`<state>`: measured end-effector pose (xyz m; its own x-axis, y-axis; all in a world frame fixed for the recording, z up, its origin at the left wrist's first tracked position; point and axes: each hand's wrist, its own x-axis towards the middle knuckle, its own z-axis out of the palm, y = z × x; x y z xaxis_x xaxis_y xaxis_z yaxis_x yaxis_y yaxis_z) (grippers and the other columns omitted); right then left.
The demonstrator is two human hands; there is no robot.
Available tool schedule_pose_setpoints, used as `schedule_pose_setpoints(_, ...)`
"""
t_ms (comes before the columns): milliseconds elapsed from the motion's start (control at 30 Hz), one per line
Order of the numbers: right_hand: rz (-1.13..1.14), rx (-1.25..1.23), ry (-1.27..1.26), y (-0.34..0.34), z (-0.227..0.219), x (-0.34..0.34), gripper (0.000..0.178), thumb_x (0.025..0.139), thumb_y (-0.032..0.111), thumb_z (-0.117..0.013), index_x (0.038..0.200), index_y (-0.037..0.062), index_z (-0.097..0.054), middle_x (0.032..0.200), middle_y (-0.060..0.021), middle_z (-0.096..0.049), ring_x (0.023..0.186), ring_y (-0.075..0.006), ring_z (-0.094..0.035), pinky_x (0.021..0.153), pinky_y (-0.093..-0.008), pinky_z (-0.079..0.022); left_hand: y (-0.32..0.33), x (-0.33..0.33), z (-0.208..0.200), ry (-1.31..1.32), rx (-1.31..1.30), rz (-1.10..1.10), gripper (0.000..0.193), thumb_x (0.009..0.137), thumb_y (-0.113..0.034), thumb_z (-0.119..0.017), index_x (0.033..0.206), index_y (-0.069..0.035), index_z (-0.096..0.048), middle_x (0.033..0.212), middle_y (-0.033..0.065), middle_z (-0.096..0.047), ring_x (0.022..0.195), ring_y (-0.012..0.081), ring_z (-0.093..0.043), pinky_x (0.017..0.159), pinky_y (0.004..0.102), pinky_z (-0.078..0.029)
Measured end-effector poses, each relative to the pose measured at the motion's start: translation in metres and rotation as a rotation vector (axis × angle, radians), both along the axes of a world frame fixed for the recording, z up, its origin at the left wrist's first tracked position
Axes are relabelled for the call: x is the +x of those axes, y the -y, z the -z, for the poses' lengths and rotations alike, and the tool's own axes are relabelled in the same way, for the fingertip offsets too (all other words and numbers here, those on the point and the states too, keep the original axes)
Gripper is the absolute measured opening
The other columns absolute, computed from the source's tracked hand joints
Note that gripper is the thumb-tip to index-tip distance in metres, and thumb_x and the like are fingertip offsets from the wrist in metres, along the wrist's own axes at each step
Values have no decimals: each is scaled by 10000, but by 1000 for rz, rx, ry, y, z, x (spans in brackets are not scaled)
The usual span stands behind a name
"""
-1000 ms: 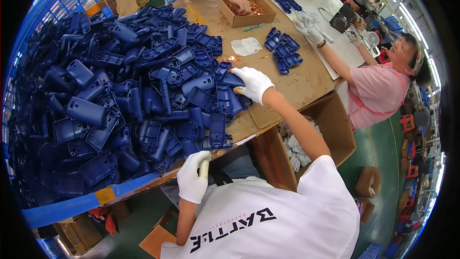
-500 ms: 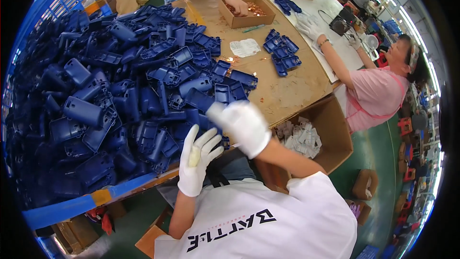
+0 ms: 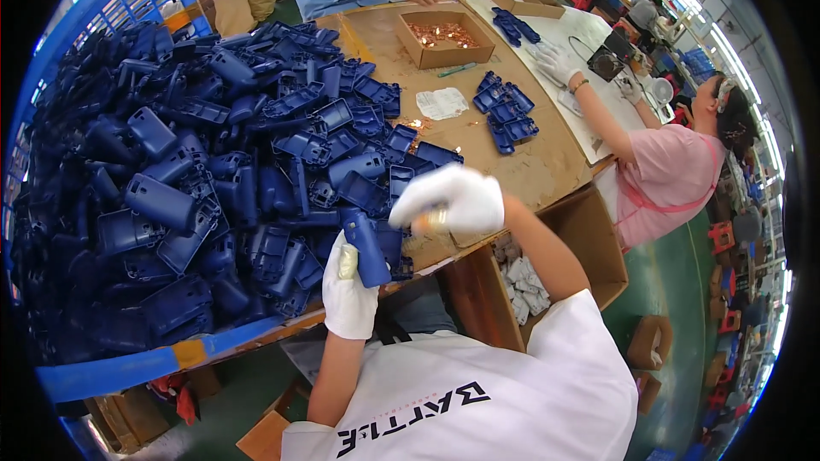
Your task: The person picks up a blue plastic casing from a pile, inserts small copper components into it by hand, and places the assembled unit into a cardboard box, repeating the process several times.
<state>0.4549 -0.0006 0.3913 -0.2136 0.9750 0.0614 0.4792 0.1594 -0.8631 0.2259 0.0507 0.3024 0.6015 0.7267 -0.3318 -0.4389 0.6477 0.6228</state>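
Observation:
My left hand (image 3: 348,300), in a white glove with a yellowish cover on the thumb, grips a dark blue plastic housing (image 3: 366,248) by its side. The housing is held tilted, its smooth outer face up, at the near edge of the heap. Just right of it is my right hand (image 3: 457,201), also white-gloved, above the cardboard-covered table. Motion smears its fingers, and a pale orange-yellow patch shows beneath them; whether it holds anything I cannot make out. A large heap of blue housings (image 3: 158,205) spreads to the left.
A carton of small copper-coloured parts (image 3: 446,55) stands at the far side, near a co-worker in blue. Several blue housings (image 3: 506,111) lie grouped on the table (image 3: 547,162). Right of me, an open box (image 3: 611,256) holds white pieces. A co-worker in pink sits at the right.
My left hand, spread open before, now grips a blue housing. My right hand has moved slightly right. The far co-worker's hand has left the carton of copper-coloured parts.

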Motion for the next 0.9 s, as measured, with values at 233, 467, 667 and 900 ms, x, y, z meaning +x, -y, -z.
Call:
schedule_pose_setpoints(233,617,214,825,-99,101,124,142,808,78,-653,904,159,-720,989,-98,-673,928,-307,-634,831,-409,-506,9,-23,10,190,86,98,466,855,-199,-747,1250,-40,-559,1244,112,-581,1198,258,-548,1031,433,-454)
schedule_pose_setpoints(467,190,423,860,-117,130,164,155,756,40,-641,873,110,-713,950,-75,-664,921,-300,-642,796,-384,-525,10,-53,2,408,114,190,377,825,-287,-762,980,-22,-542,892,47,-513,902,223,-546,892,415,-494)
schedule_pose_setpoints(667,212,333,971,-121,129,159,175,775,65,-641,926,128,-702,952,-80,-638,935,-295,-638,822,-395,-519,14,-72,15,196,114,245,407,917,-349,-651,1118,-5,-566,1096,123,-602,909,212,-622,793,363,-556)
schedule_pose_setpoints(900,291,23,999,-128,111,149,224,810,82,-632,1016,137,-703,1012,-133,-688,969,-346,-665,835,-425,-537,16,-57,25,-307,544,81,334,860,150,-532,1122,-48,-470,1039,78,-530,903,154,-588,805,282,-505)
